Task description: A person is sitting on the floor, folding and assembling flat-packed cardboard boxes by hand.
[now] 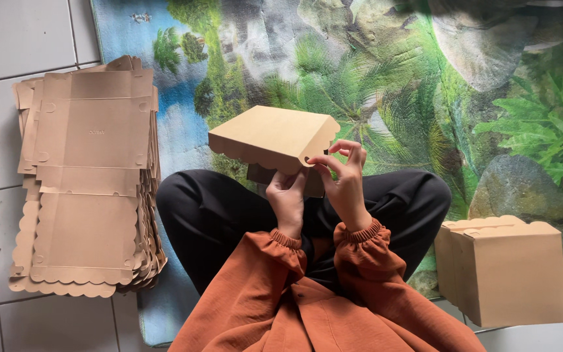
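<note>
1. between the two hands, just above the person's crossed legs, sits a partly folded cardboard box [275, 140], tan, with a scalloped lid edge hanging down toward the fingers.
2. left hand [288, 195] comes up from below the box; its fingers are curled closed against the underside of the lid flap, gripping the box near its lower edge.
3. right hand [345, 179] is just beside the left, touching the box's near right corner; thumb and forefinger pinch the scalloped flap, while the other fingers are bent and lifted slightly away from the card.
4. below both wrists, gathered rust-orange sleeves [333, 274] run back toward the camera, over black trousers [210, 208].
5. well to the left of the fingers, a stack of flat, unfolded box blanks [86, 182] lies on the white tiled floor [8, 39], scalloped ends nearest the person.
6. to the right of the fingers and lower, well apart from them, a finished, closed cardboard box [503, 270] stands on the edge of the mat.
7. beyond the fingertips, under the held box and the legs, spreads a mat printed with green palms and grey rocks [425, 78].
</note>
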